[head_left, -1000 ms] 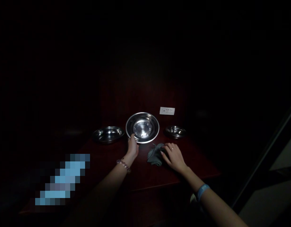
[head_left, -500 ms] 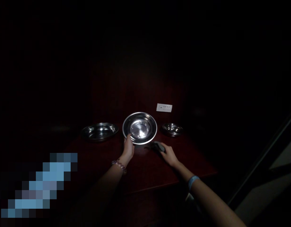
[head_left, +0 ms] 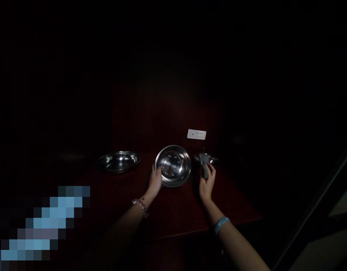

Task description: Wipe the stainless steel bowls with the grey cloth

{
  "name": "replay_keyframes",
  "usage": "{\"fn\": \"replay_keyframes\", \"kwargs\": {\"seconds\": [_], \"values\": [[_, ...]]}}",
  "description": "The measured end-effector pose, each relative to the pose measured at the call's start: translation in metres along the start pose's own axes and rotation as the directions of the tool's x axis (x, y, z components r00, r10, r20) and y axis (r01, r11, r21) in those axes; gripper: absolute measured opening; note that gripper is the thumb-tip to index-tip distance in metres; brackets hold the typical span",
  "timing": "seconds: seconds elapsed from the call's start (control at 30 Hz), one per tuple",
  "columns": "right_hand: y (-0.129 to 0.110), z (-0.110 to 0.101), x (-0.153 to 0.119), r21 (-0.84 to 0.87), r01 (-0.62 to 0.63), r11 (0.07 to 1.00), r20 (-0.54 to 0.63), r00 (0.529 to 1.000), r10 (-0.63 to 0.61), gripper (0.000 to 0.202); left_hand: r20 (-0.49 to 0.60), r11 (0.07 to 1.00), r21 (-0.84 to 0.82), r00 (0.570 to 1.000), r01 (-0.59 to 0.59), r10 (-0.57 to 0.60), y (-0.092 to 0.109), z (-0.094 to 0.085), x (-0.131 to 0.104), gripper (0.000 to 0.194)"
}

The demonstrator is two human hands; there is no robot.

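A shiny steel bowl (head_left: 173,165) is tilted with its inside facing me, and my left hand (head_left: 155,182) grips its left rim, thumb over the edge. My right hand (head_left: 207,184) is closed on a crumpled grey cloth (head_left: 204,167), just right of the bowl and apart from it. Behind that cloth sits a smaller steel bowl (head_left: 214,159), partly hidden by the cloth and fingers. A wide, shallow steel dish (head_left: 119,162) rests on the table to the left.
The dark red table (head_left: 179,214) has its front edge below my hands. A white socket plate (head_left: 196,134) is on the dark wall behind. At the lower right there is a dark slanted frame (head_left: 311,205). Most of the surroundings are too dark to make out.
The held bowl has turned and shifted slightly right and down. My right hand with the cloth has moved from below the bowl up and right, in front of the smaller bowl.
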State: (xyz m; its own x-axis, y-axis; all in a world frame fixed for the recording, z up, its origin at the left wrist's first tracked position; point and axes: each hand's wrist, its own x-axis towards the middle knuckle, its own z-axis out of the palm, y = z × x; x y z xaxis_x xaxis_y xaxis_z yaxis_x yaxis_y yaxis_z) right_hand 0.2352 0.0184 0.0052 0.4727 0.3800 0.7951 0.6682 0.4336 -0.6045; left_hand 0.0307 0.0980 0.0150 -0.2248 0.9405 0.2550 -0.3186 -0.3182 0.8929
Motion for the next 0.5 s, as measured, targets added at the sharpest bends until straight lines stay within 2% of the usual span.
{"fn": "replay_keyframes", "kwargs": {"seconds": [0.03,0.07,0.1,0.17,0.2,0.23,0.27,0.3,0.33,0.43,0.5], "values": [[-0.007,-0.001,-0.001,-0.048,0.101,0.994,0.104,0.99,-0.096,0.044,0.012,1.0,0.006,1.0,-0.017,0.017,-0.001,0.0,0.0,0.032],[-0.015,-0.002,-0.003,-0.076,0.216,0.973,0.226,0.955,-0.194,0.046,0.026,0.999,0.011,0.999,-0.032,0.032,-0.002,0.0,0.001,0.03],[-0.022,-0.002,-0.005,-0.077,0.336,0.939,0.374,0.882,-0.285,0.049,0.035,0.999,0.017,0.998,-0.043,0.042,-0.003,0.0,0.002,0.029],[-0.033,0.0,-0.008,-0.008,0.538,0.843,0.643,0.648,-0.408,0.052,0.034,0.998,0.033,0.998,-0.045,0.044,-0.004,-0.002,0.003,0.026],[-0.037,0.002,-0.009,0.036,0.596,0.803,0.731,0.532,-0.427,0.054,0.025,0.999,0.043,0.999,-0.034,0.033,-0.004,-0.003,0.004,0.025],[-0.039,0.004,-0.01,0.066,0.626,0.777,0.786,0.447,-0.427,0.057,0.013,0.999,0.05,1.0,-0.019,0.018,-0.004,-0.004,0.004,0.025],[-0.041,0.005,-0.01,0.079,0.637,0.766,0.816,0.401,-0.418,0.059,0.002,0.999,0.052,1.0,-0.008,0.008,-0.004,-0.006,0.004,0.026],[-0.042,0.006,-0.01,0.081,0.637,0.767,0.831,0.382,-0.405,0.062,-0.004,0.999,0.05,1.0,-0.006,0.006,-0.004,-0.007,0.004,0.028],[-0.043,0.006,-0.009,0.075,0.631,0.772,0.835,0.384,-0.395,0.063,-0.006,0.999,0.044,1.0,-0.009,0.01,-0.004,-0.008,0.005,0.029],[-0.043,0.006,-0.008,0.057,0.611,0.79,0.812,0.432,-0.393,0.071,-0.023,0.998,0.025,0.998,-0.057,0.057,-0.004,-0.01,0.006,0.032],[-0.044,0.006,-0.008,0.039,0.598,0.801,0.778,0.485,-0.4,0.077,-0.035,0.993,0.018,0.993,-0.113,0.114,-0.004,-0.011,0.007,0.038]]}}
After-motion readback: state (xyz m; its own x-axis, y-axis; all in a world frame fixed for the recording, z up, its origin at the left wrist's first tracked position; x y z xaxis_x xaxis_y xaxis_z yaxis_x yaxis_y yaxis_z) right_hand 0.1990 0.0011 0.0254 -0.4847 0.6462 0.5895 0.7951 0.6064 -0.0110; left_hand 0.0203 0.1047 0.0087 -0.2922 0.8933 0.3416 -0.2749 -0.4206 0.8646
